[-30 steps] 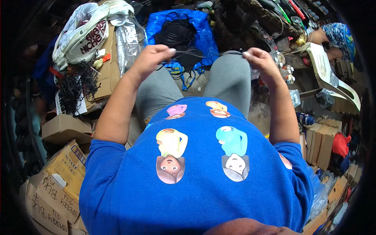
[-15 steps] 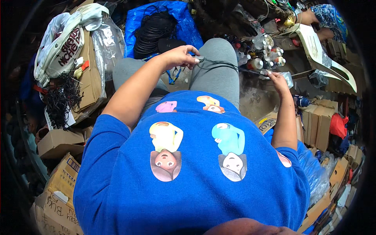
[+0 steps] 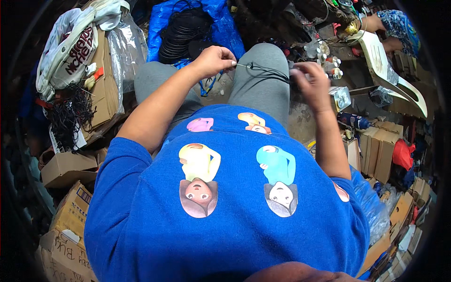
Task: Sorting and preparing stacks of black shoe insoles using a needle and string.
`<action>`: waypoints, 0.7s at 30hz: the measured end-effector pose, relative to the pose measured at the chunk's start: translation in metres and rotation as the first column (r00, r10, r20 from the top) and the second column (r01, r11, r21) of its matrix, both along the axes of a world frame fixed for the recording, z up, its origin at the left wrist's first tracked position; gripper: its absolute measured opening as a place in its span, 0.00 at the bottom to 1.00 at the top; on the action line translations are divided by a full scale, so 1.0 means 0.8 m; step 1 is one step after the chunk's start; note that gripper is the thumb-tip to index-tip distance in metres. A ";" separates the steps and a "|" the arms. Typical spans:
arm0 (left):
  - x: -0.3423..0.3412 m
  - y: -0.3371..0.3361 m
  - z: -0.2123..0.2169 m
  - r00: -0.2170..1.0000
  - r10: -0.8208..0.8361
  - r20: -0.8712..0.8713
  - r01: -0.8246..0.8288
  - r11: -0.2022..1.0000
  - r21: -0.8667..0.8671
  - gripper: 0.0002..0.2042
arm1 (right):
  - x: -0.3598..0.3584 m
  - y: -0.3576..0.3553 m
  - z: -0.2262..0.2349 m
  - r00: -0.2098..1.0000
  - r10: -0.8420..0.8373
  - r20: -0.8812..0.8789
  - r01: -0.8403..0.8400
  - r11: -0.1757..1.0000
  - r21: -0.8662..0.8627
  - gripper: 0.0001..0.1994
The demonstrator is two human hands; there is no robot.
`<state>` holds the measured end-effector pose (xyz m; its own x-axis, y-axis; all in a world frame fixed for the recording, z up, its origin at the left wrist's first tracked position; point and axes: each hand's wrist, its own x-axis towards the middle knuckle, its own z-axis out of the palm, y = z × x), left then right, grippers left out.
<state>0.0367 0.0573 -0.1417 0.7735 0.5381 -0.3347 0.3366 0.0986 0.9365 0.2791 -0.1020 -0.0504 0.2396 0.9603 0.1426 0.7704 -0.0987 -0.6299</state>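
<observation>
My left hand is closed, thumb and fingertips pinching a thin pale needle-like rod that points to the right. Black cord hangs from the rod's far end, bunched in a small loop there, and trails in several strands across my right thigh. Beside that knee, at the right end of the strands, is my right hand. Motion smears its fingers, so whether they grip the cord cannot be made out.
A big coil of black cord lies on a blue plastic sheet ahead. Cardboard and a white cloth bag are at left, with tangled black strands. Small bottles, a white plastic chair part and another person's arm are at right.
My right hand has moved left toward the knee from farther out, where it held the cord stretched. The strands now sag over the thigh. My left hand has shifted slightly up and left, keeping the rod.
</observation>
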 end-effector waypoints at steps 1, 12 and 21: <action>0.002 -0.001 0.008 1.000 -0.001 0.001 0.001 1.000 0.002 0.08 | -0.021 0.008 -0.002 0.980 0.157 0.122 -0.163 0.986 0.040 0.10; -0.064 0.033 0.045 0.962 0.097 -0.255 0.029 0.892 0.450 0.07 | 0.040 0.017 -0.025 0.112 -0.044 -0.993 0.114 0.993 -0.031 0.10; -0.261 0.124 0.088 0.923 0.316 -0.220 -0.152 0.824 0.546 0.05 | 0.361 -0.184 -0.039 -0.368 0.257 -0.894 0.772 0.620 -0.140 0.11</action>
